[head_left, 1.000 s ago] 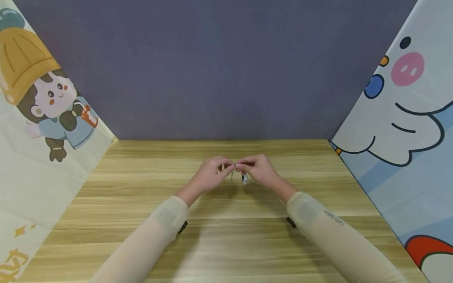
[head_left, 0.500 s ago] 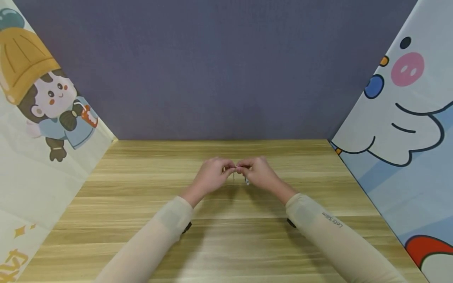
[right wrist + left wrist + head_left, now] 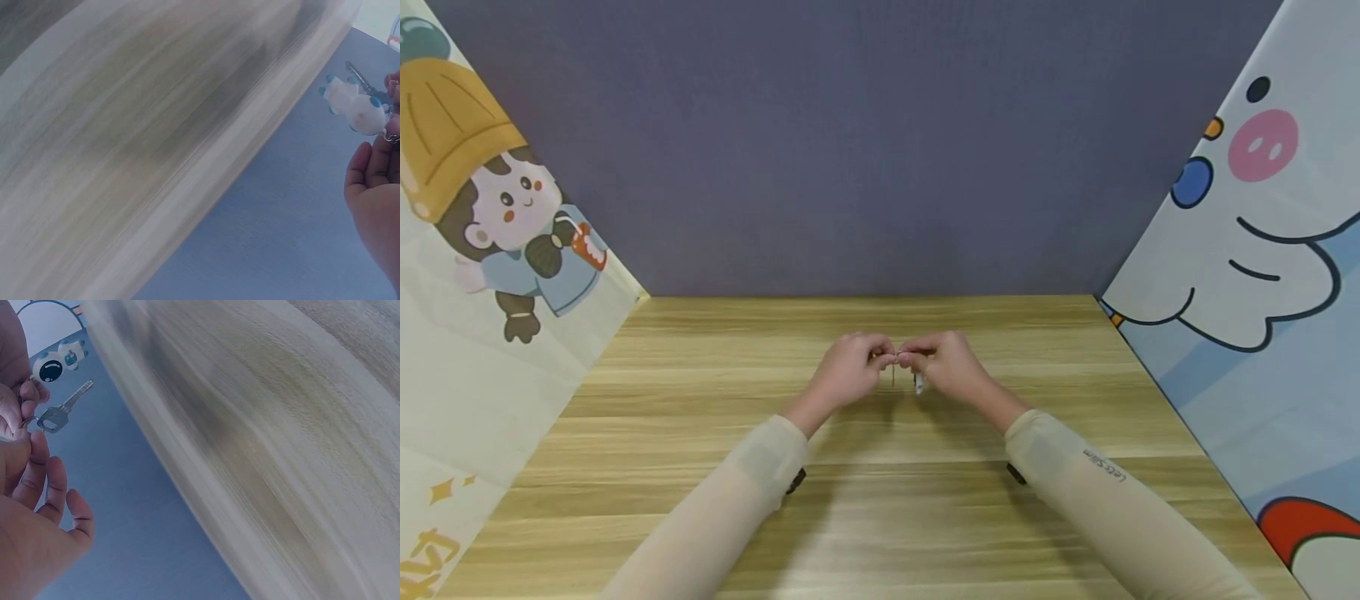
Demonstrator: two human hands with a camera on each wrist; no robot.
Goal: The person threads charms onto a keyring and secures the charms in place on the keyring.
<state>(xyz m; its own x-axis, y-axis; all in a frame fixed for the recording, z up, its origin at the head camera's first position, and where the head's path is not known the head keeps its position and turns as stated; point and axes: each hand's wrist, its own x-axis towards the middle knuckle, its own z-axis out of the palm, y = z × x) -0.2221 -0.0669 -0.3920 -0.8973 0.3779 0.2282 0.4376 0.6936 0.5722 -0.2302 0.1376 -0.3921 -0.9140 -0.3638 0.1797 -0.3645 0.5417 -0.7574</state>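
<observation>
Above the table, my left hand (image 3: 844,372) and my right hand (image 3: 953,368) meet fingertip to fingertip. Between them they pinch a small metal key ring (image 3: 29,421), mostly covered by the fingers. A silver key (image 3: 56,417) hangs from the ring near my left fingertips. On the right-hand side dangles a keychain figure (image 3: 361,112), white with blue parts and a dark round face, joined by a short chain (image 3: 392,139) at my right fingers. Whether the key is threaded fully onto the ring is too small to tell.
A wood-grain table (image 3: 880,517) lies under both hands. Behind it rises a plain grey-purple panel (image 3: 872,150). Cartoon-printed panels stand at the left (image 3: 490,400) and right (image 3: 1225,400) sides.
My left hand has shifted slightly right and the fingertips of both hands have drawn closer. The key now hangs edge-on, and the figure sways a little below my right hand.
</observation>
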